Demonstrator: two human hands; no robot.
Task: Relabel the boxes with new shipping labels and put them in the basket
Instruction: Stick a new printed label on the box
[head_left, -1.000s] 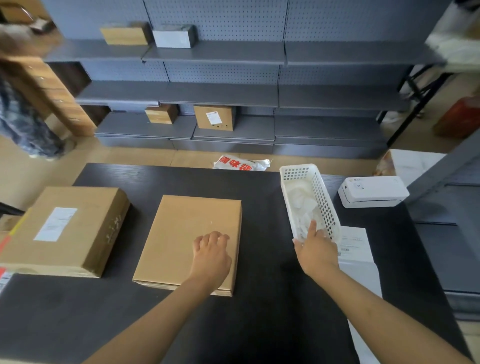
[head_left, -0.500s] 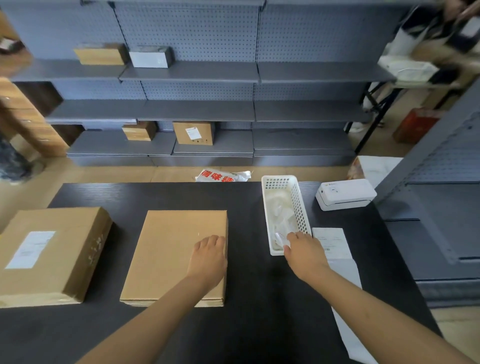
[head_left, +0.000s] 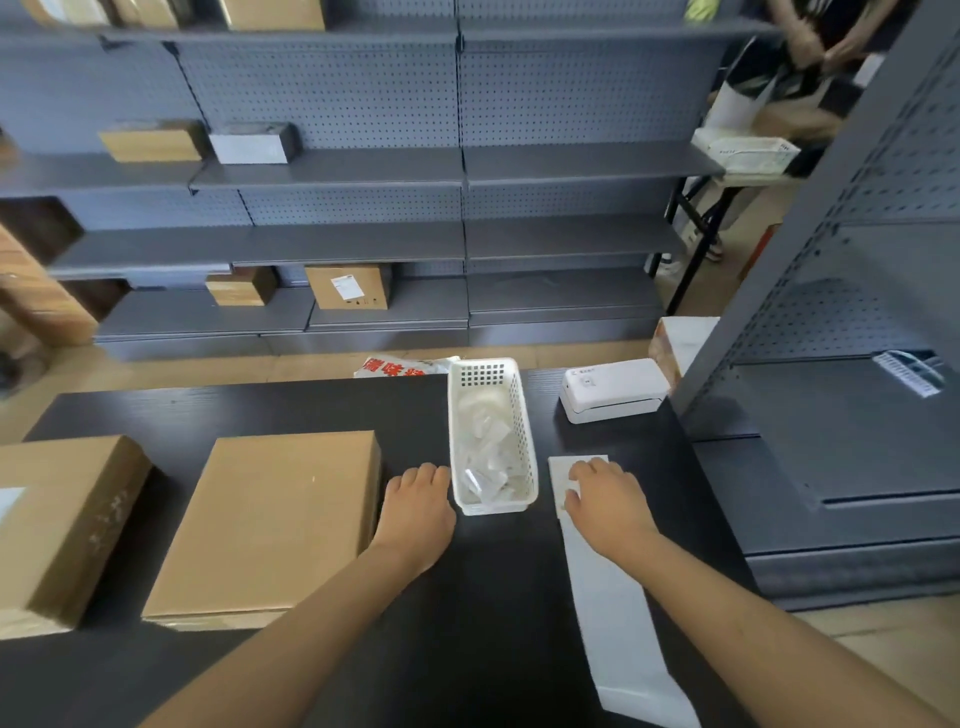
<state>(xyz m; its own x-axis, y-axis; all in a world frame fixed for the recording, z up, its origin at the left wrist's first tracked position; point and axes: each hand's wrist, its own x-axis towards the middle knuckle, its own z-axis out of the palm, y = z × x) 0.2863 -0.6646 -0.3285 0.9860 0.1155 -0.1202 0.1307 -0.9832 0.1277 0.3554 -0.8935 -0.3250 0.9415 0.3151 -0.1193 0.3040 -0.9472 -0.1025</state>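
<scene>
Fingers (head_left: 584, 470) of our right hand (head_left: 605, 501) lie flat on the label strip (head_left: 610, 613); left hand (head_left: 418, 506) relaxed on the table (head_left: 311, 405) between flat box (head_left: 270, 519) and basket (head_left: 522, 410).

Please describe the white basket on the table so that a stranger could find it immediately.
On the black table, look between the person's two hands, right of the flat cardboard box. There stands the white basket, long and narrow. Unlike the smooth white printer to its right, its walls are perforated, and crumpled white scraps lie inside.
</scene>
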